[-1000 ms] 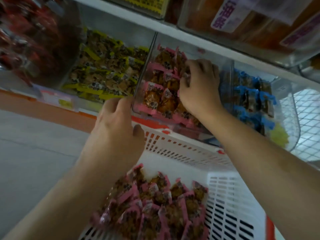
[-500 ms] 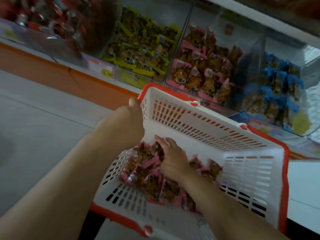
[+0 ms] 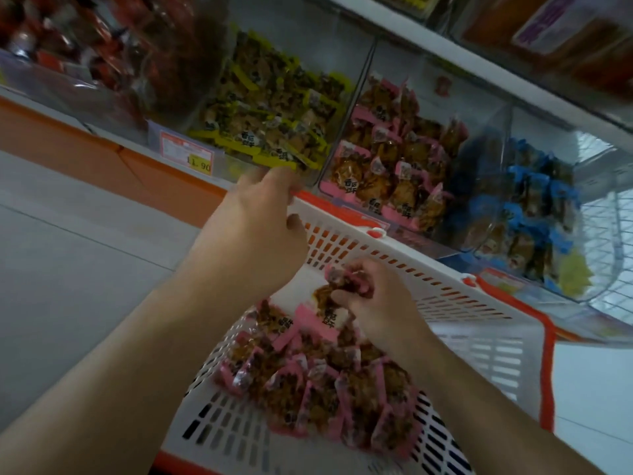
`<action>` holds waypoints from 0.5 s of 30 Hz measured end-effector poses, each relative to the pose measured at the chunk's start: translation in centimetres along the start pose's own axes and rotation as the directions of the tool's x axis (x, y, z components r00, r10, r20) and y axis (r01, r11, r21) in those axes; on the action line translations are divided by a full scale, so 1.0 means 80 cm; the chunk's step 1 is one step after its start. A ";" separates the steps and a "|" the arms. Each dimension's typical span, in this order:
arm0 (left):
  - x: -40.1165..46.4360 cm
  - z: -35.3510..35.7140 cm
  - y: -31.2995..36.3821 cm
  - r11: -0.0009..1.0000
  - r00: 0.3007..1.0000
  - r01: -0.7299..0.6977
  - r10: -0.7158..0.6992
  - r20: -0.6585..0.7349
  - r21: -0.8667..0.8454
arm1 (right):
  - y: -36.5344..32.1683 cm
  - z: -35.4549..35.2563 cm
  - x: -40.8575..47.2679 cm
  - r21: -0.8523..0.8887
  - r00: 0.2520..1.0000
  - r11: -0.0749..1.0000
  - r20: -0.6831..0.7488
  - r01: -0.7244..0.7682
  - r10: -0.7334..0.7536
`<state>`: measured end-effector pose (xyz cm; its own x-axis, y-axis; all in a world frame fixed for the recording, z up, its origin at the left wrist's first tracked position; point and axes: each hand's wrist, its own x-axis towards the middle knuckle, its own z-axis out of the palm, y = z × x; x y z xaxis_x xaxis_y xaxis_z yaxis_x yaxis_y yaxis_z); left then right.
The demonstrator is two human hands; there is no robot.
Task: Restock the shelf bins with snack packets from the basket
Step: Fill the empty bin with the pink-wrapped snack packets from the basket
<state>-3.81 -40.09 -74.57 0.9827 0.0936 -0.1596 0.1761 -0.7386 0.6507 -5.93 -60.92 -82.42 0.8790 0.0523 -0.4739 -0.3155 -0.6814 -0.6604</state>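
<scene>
Packets (image 3: 337,296) in right-hand fingers (image 3: 346,298) above basket (image 3: 445,289).

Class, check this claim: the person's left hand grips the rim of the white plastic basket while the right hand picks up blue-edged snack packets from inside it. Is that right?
Not quite. The head view shows the right hand gripping pink-edged snack packets, not blue-edged ones. The rest holds: the left hand grips the rim of the white plastic basket, and the packets come from inside it.
</scene>
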 end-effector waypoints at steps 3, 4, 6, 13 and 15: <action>-0.004 0.010 0.016 0.982 0.961 0.001 0.052 0.273 -0.188 | -0.023 -0.052 -0.029 0.181 0.999 0.983 0.034 0.022 -0.029; -0.006 0.014 0.022 0.976 0.918 0.010 0.077 0.389 -0.216 | -0.026 -0.064 -0.037 0.218 0.998 0.975 0.034 0.037 -0.045; -0.010 0.022 0.032 0.976 0.824 0.012 0.113 0.556 -0.216 | -0.026 -0.080 -0.046 0.286 0.997 0.956 0.029 0.059 -0.070; -0.009 0.049 0.059 0.940 0.854 0.003 0.175 0.489 -0.342 | -0.018 -0.105 -0.035 0.490 0.999 0.872 -0.045 0.008 0.017; -0.009 0.059 0.068 0.924 0.863 -0.033 0.219 0.456 -0.380 | -0.017 -0.114 -0.030 0.484 0.995 0.875 -0.098 0.017 0.034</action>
<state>-3.82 -47.29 -74.41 0.8603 -0.3852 -0.3339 0.1516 -0.4321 0.8890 -4.36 -66.79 -75.04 0.8983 -0.0426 -0.4373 -0.4339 -0.2418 -0.8679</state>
